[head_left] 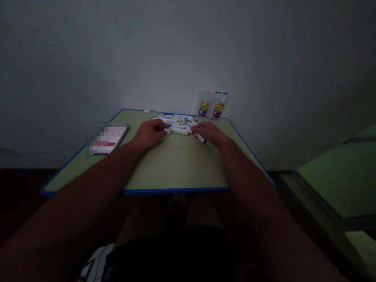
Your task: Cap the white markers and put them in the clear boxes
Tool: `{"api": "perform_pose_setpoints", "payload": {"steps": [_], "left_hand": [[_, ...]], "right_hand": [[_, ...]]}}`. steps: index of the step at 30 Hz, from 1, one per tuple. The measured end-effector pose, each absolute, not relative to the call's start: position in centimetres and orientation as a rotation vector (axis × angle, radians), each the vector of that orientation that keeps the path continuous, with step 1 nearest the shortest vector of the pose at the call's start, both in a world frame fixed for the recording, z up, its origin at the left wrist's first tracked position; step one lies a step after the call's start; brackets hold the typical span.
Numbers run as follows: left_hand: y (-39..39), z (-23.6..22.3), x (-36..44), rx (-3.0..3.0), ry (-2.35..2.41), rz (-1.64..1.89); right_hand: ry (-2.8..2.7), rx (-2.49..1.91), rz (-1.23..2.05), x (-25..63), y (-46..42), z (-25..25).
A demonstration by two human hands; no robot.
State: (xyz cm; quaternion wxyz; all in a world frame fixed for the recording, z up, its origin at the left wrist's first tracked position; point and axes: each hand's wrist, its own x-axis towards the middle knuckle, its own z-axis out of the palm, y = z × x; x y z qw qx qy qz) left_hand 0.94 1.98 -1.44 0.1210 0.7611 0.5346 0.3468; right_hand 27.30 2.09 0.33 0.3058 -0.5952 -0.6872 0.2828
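My right hand is closed around a white marker, whose dark blue end points down toward me. Across from it, my left hand has its fingers curled at the left side of a loose pile of white markers. A blue bit and a white end of one marker show at the left fingertips, pinched between thumb and fingers as far as the dim light lets me see. The piled markers lie in different directions, with a few coloured tips.
Two clear plastic cases stand against the wall at the back right: one case shows no markers, the other case holds several. A single marker lies at the back edge. A tablet-like slab rests on the left of the blue-edged table.
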Motion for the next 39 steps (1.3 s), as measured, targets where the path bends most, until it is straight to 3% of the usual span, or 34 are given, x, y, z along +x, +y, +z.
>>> {"api": "perform_pose_setpoints", "payload": {"steps": [39], "left_hand": [[2.18, -1.43, 1.0, 2.143, 1.579, 1.016]], "right_hand": [[-1.894, -1.513, 0.821, 27.28, 1.76, 0.52]]}}
